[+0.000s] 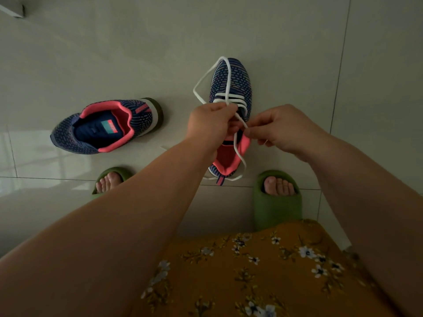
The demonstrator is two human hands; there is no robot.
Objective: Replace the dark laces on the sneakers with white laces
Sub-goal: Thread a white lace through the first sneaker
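Nearest to the person is a mustard floral skirt [263,271], and just beyond it two feet in green slippers [277,202] stand on the pale tiled floor [91,53]. The sneaker being laced [231,88] is my landmark: it stands between the slippers and a little farther out, its pink heel opening toward the person and its toe pointing away.

Above the middle of this sneaker, the left hand [210,124] has its fingers curled and pinches the white lace [199,84] where its strands meet. The right hand [281,129], just to the right of the sneaker's opening, pinches one strand between thumb and forefinger; its other fingers are curled in. A few white bars already cross the eyelets nearest the toe. One loose loop lies to the left of the toe and over it, and another hangs around the heel.

To the left of the landmark, well apart, the second sneaker [107,126] lies with no lace visible.

The lace looks light, flat and very limp, so I judge it is best held close to its stiff tip when it is pushed through an eyelet. The sneaker seems light and may slide on the smooth tiles.
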